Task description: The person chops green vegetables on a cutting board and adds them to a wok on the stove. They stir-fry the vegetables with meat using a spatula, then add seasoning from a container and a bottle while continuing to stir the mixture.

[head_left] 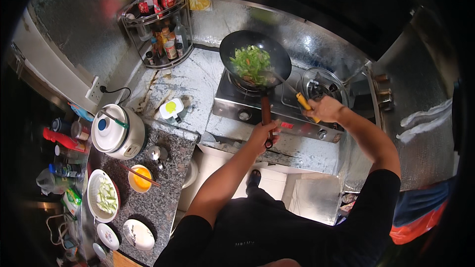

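My left hand [267,135] is closed round the brown wooden handle [266,111] of a black wok [230,49]. The wok sits over the left burner of the gas stove [229,104], and chopped green vegetables [251,62] with a few brownish pieces lie in it. In my right hand [325,108] is the yellow grip of a metal spatula [288,85]. Its shaft slants into the wok, and the blade is partly hidden among the vegetables. To the right, a glass lid [316,76] lies over the other burner, just beyond my right hand.
Left of the stove stand a small white container [171,109] and a rack [157,17] of bottles. The granite counter [170,168] carries a rice cooker [118,136], a bowl of beaten egg [141,178] with chopsticks, a basket [92,195] of sliced vegetables, and plates [139,235]. A dark hood [307,0] overhangs the stove.
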Motion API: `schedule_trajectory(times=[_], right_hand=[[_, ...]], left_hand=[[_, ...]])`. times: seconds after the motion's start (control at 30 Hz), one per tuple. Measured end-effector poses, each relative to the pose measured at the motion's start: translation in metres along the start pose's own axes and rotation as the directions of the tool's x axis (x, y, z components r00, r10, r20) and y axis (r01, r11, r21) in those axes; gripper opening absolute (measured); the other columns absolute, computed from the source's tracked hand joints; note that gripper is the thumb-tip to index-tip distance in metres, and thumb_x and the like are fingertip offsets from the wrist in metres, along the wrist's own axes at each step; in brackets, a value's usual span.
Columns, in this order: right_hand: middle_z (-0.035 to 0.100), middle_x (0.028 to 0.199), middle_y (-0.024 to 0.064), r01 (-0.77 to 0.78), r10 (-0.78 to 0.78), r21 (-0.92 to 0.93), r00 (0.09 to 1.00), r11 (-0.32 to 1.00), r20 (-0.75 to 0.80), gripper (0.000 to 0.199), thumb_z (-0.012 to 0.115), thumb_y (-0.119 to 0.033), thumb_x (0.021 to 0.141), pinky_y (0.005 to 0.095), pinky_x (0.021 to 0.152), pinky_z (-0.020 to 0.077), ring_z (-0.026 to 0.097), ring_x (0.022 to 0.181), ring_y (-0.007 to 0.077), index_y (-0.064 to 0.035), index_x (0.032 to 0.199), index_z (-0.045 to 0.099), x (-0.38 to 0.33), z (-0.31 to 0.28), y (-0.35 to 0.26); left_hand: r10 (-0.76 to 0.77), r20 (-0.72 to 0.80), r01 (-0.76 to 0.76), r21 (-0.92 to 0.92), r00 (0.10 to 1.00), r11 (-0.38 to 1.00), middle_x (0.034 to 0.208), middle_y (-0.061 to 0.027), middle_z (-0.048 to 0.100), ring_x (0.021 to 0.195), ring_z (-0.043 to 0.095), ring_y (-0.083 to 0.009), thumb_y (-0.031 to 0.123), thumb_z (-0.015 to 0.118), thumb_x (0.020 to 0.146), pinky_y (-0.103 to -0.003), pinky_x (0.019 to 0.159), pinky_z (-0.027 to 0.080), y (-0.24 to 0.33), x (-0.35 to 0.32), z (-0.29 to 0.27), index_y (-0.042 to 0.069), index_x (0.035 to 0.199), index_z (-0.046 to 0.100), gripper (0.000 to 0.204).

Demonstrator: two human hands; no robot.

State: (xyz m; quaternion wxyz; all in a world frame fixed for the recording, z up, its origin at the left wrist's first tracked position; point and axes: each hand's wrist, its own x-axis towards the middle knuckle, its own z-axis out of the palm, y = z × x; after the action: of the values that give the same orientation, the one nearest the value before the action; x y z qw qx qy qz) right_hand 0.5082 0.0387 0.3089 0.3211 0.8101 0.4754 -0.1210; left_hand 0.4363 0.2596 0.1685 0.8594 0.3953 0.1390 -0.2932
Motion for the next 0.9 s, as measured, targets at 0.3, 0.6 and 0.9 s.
schedule_trajectory(times=[0.3, 0.6, 0.9], right_hand=[[0.065, 0.074, 0.0085, -0.124, 0.589, 0.805, 0.746, 0.58, -0.31, 0.022, 0.057, -0.027, 0.077, 0.0336, 0.058, 0.0491, 0.062, 0.062, 0.0237, -0.0077, 0.085, 0.065, 0.014, -0.075, 0.093], [0.061, 0.061, 0.0087, 0.313, 0.825, 0.864, 0.535, -0.395, 0.184, 0.024, 0.049, -0.024, 0.084, 0.0228, 0.038, 0.0412, 0.055, 0.044, 0.0124, -0.0033, 0.085, 0.061, 0.091, -0.034, 0.087], [0.057, 0.056, 0.0061, 0.024, 0.698, 0.997, 0.715, -0.067, 0.03, 0.022, 0.052, -0.022, 0.084, 0.0213, 0.037, 0.0414, 0.054, 0.041, 0.0111, -0.001, 0.081, 0.06, 0.021, -0.101, 0.088]], left_hand=[[0.112, -0.213, -0.078, 0.164, 0.971, 0.983, 0.057, -0.001, 0.046, 0.04, 0.043, -0.0114, 0.011, 0.057, 0.078, -0.025, 0.034, 0.03, -0.04, 0.018, -0.018, 0.008, 0.082, 0.048, 0.01], [0.149, -0.211, -0.115, 0.164, 0.966, 0.98, 0.059, -0.0004, 0.046, 0.038, 0.041, -0.0116, 0.013, 0.058, 0.077, -0.025, 0.032, 0.026, -0.044, 0.027, -0.004, 0.01, 0.081, 0.047, 0.013], [0.121, -0.177, -0.11, 0.074, 0.977, 0.991, 0.056, -0.0025, 0.047, 0.04, 0.043, -0.0126, 0.009, 0.057, 0.077, -0.027, 0.034, 0.032, -0.027, 0.011, -0.005, 0.007, 0.074, 0.047, 0.011]])
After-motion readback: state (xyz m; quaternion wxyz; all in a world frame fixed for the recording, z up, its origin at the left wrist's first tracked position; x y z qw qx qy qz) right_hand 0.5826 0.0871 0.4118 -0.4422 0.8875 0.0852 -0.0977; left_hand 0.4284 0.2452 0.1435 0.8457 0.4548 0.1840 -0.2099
